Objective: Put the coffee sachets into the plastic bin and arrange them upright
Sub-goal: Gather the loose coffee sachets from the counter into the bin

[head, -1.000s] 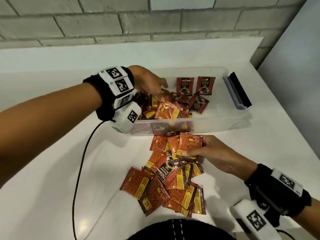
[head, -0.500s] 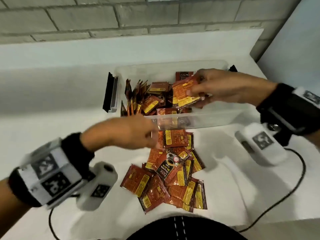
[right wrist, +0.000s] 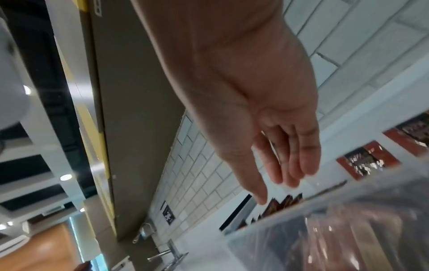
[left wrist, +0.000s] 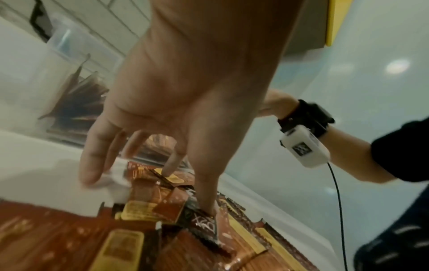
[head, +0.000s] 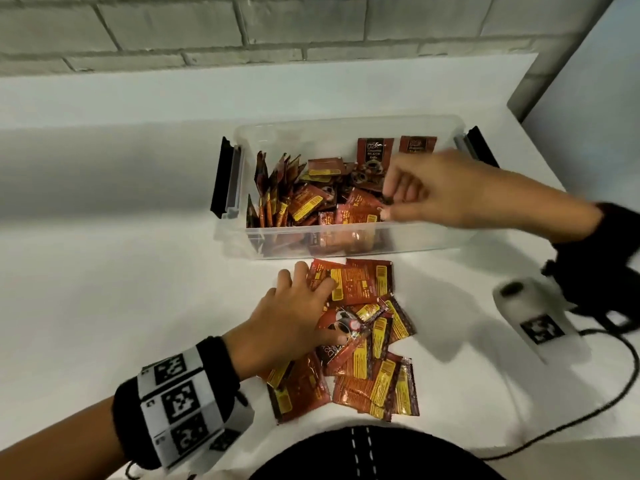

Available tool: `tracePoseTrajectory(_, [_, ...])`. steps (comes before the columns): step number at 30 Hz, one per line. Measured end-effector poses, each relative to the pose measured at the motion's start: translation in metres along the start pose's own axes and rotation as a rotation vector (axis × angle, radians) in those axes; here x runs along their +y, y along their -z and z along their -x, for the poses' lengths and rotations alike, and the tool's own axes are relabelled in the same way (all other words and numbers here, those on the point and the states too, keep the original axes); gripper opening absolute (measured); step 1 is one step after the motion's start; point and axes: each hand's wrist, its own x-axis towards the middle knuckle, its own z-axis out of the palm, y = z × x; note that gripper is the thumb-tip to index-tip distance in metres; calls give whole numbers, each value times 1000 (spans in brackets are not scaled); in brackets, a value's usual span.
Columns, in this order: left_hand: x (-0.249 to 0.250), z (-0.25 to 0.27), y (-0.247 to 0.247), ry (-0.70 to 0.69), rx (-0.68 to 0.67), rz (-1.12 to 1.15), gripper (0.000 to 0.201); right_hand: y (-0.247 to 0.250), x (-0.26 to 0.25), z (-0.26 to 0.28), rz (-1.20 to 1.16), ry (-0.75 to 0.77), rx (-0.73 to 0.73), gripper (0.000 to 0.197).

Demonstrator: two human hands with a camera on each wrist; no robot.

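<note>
While my right hand [head: 446,188] hangs loose and empty over the plastic bin [head: 346,242], my left hand [head: 294,320] lies spread right on the flat coffee sachets [head: 363,341] just in front of it, so it grabs next.

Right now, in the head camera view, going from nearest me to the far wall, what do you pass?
Left hand resting on the loose pile of coffee sachets → clear plastic bin part-filled with sachets, with the right hand over it → bare white counter → grey brick wall.
</note>
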Motion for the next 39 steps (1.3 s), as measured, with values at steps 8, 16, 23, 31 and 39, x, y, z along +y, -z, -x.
tracePoseTrajectory(8, [-1, 1, -4, -74, 7, 91, 75, -99, 22, 55, 145, -1, -474, 84])
tracePoseTrajectory(16, [-3, -8, -6, 6, 139, 159, 42, -145, 20, 83, 128, -32, -295, 111])
tracePoseTrajectory(23, [4, -8, 7, 30, 35, 412, 97, -134, 20, 79, -14, -85, -121, 71])
tracePoseTrajectory(31, [-4, -13, 23, -46, -145, 452, 31, -119, 38, 68, -384, -201, -167, 88])
tracePoseTrajectory(39, [-24, -3, 99, -132, 77, 765, 18, -116, 36, 65, -506, -199, -167, 30])
